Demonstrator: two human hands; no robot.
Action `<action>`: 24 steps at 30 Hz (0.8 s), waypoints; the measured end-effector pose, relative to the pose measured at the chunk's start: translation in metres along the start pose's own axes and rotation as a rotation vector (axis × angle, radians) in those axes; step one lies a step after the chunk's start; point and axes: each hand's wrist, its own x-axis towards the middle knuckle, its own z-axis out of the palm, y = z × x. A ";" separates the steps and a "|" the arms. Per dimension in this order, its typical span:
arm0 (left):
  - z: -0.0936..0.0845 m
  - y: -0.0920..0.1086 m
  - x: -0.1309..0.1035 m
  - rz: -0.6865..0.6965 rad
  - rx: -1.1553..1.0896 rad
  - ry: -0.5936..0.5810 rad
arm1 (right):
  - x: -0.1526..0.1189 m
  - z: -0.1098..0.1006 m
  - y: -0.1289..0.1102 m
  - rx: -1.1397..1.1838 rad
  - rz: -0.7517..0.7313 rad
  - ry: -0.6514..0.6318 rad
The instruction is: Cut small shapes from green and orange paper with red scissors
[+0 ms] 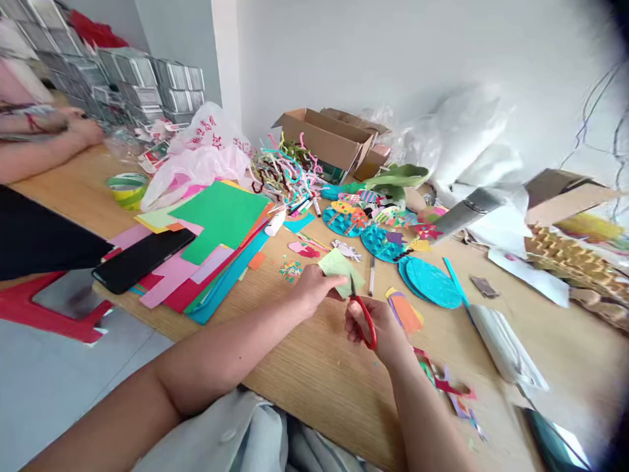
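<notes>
My left hand (314,288) pinches a small piece of light green paper (340,267) above the middle of the table. In my right hand (381,324) is a pair of scissors with red handles (369,328), its dark blades at the paper's near right part. Whether the blades are parted is too small to tell. Just beyond the paper lie a pen (372,275), a white cut-out (346,250) and pink-red cut-outs (307,249). A little heap of coloured bits (291,270) sits left of the paper. Orange and purple paper pieces (405,311) lie right of my right hand.
Coloured paper sheets (226,210) and a black phone (142,261) cover the left side. Blue discs (432,282), pipe cleaners (285,167) and cardboard boxes (329,134) stand farther back. Scraps (449,387) lie near my right forearm. Another person's hands (81,128) rest at far left.
</notes>
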 end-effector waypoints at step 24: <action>-0.001 0.005 0.000 -0.014 0.010 0.013 | -0.003 0.002 -0.007 -0.014 0.040 0.015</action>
